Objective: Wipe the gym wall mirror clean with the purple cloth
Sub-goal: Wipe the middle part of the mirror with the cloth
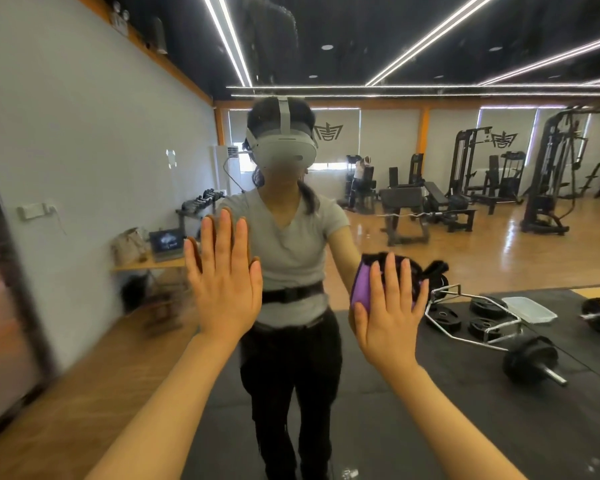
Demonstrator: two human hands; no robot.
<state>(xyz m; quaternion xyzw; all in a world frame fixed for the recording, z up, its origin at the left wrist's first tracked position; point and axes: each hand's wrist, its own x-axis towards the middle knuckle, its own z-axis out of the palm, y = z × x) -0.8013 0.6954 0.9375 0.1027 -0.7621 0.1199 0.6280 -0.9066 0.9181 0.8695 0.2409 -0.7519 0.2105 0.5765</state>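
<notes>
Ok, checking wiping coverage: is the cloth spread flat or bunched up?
Bunched. The cloth sits wadded under the right hand, whose straight fingers press it to the mirror.

Both forearms are seen bare, with no sleeves reaching the left hand or right hand. In the mirror, a grey short-sleeved V-neck top, black trousers, a black waist belt and a grey headset are reflected.

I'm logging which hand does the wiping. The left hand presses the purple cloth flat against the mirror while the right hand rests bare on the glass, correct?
Not quite: the hands are swapped. The head view shows the right hand pressing the purple cloth against the mirror, while the left hand rests bare on the glass.
</notes>
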